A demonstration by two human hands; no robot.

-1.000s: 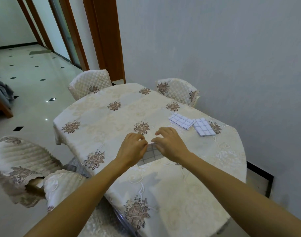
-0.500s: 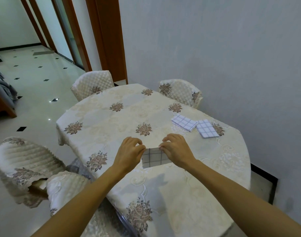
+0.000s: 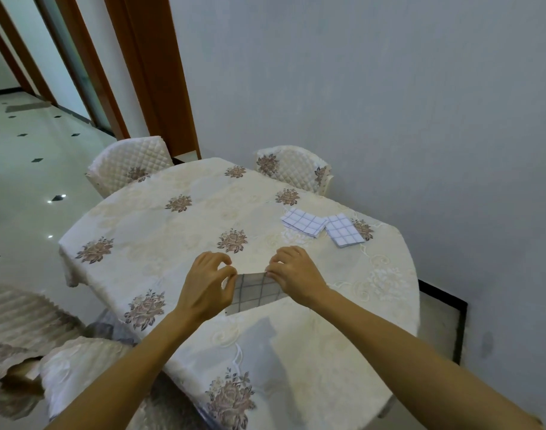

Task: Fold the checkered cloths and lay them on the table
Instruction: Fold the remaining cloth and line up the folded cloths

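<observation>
A small folded checkered cloth [image 3: 255, 293], white with a grey grid, hangs upright just above the table [image 3: 160, 231]. My left hand [image 3: 207, 285] pinches its top left corner and my right hand [image 3: 293, 276] pinches its top right corner. Its shadow falls on the floral tablecloth below it. Two folded checkered cloths lie flat at the far right of the table, one [image 3: 303, 222] beside the other [image 3: 343, 233], their edges touching.
Quilted chairs stand at the far left [image 3: 129, 164] and far right [image 3: 292, 166] of the table, with more chairs [image 3: 27, 321] at my near left. A grey wall runs along the right. Tiled floor and wooden door frames lie to the left.
The cloth was pressed flat under both hands a second ago; both hands have since lifted it by its top corners so it hangs above the table. The view has tilted upward slightly.
</observation>
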